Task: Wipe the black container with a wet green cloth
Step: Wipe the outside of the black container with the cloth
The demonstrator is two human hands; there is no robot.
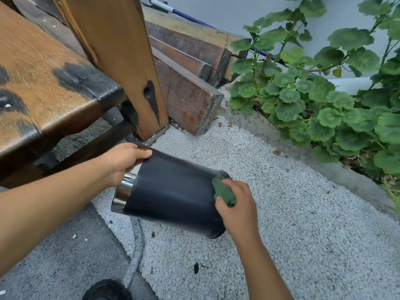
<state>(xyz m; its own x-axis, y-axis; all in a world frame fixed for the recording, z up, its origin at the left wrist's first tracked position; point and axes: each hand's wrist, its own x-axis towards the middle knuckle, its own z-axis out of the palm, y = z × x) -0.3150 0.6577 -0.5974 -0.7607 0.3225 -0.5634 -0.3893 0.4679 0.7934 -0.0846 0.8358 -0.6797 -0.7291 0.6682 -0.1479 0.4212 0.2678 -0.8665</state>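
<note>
- Container [173,191], black, at lower centre of frame, tilted on its side above white gravel [281,213]; contact with the ground hard to judge.
- Left hand [123,163] gripping the rim at the left end, thumb curled over the outer wall, other fingers hidden.
- Right hand [236,204] closed round a bunched green cloth [224,190], pressing it to the wall near the right end; much of the cloth covered by fingers.
- Shiny metal part [123,191] at the left end, partly hidden behind the left wrist.
- Grey hose [135,245] below, upper end lost behind the container.

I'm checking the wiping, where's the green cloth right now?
In the head view, right of centre: the green cloth is bunched in the right hand, against the far end of the black container the left hand holds.
</note>
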